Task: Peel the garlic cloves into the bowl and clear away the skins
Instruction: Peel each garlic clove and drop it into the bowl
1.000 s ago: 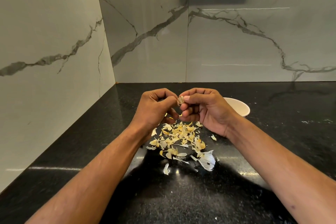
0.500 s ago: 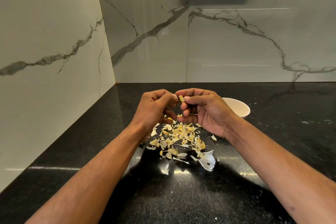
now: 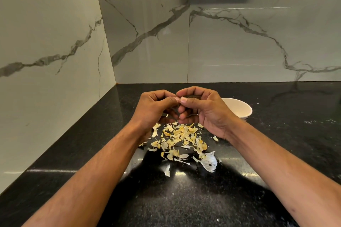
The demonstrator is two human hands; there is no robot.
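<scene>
Garlic skins, pale yellow papery flakes (image 3: 181, 138), lay heaped on the black speckled stone tabletop (image 3: 276, 153) below both hands. Left hand (image 3: 155, 108) and right hand (image 3: 204, 110) met thumb-to-thumb, fingers curled; the pinched thing was hidden. White round bowl (image 3: 239, 109) sat just behind the right hand.

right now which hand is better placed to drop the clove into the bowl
Probably the right hand: the white bowl sits just behind and beside it, while the left hand is on the far side, so it would have to cross over. The clove itself is hidden between the fingers.
</scene>
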